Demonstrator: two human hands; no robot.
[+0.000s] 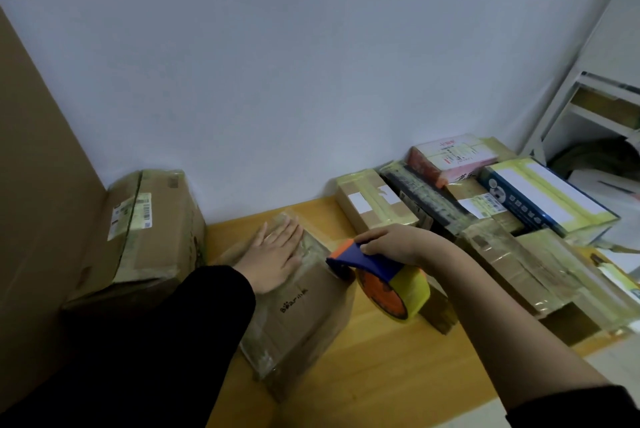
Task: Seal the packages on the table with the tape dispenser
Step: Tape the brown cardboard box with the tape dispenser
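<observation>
A: Where is the tape dispenser?

B: In the right hand, near the middle of the head view. The fingers are curled over its blue and orange handle, and the yellow roll hangs below, just above the worktop. Its front end meets the upper right edge of the middle box.

A: And the left hand?

B: It lies flat on top of that same box, fingers straight and spread, pressing down and grasping nothing. A black sleeve covers the arm and hides the near left part of the box.

A: So the box lies between the two hands?

B: Yes, the left hand is on its top and the right hand with the dispenser is at its right side. Shiny tape shows on the box's top and near corner.

A: What else is around?

B: At far left a big box with labels stands against the wall, close beside the middle box. A brown board leans at the left edge. To the right a small brown box sits just behind the roll. Beyond it is a long taped box. Farther off a pile of packages includes a blue box. A white shelf stands at far right.
</observation>
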